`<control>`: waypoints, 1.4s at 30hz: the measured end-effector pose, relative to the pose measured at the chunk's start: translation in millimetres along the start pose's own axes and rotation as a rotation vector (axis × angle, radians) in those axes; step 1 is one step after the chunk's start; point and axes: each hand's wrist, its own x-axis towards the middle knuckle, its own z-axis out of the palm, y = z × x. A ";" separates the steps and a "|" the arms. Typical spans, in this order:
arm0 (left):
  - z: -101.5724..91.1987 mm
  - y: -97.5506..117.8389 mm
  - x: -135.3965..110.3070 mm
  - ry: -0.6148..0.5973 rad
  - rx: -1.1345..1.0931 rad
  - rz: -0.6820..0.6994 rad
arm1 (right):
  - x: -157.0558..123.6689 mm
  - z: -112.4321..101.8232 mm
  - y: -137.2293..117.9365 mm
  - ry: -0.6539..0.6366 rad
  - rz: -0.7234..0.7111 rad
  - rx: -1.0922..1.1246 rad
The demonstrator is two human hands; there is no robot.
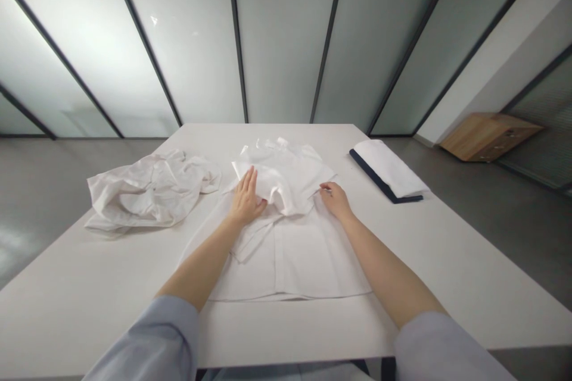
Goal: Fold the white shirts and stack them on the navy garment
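A white shirt (pixel 299 262) lies spread on the table, its hem toward me and its far part bunched into folds. What looks like a short sleeve folds across its left side. My left hand (pixel 246 199) rests on the shirt's left part, palm down, with the fingers stretched out. At the shirt's right edge, my right hand (pixel 334 197) has its thumb and fingers pinched together on the fabric. The collar area is crumpled and hard to make out.
On the left of the white table (pixel 286 333) lies a crumpled white garment (pixel 152 190). Folded white cloth (pixel 391 166) sits on top of folded dark navy cloth (pixel 373 177) at the right. A wooden cabinet (pixel 489 137) stands on the floor beyond, near frosted glass panels (pixel 286 36).
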 end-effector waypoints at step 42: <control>13.1 -23.2 -4.2 -0.353 0.092 -0.148 | -9.7 -1.6 -29.6 -0.291 -0.235 -0.067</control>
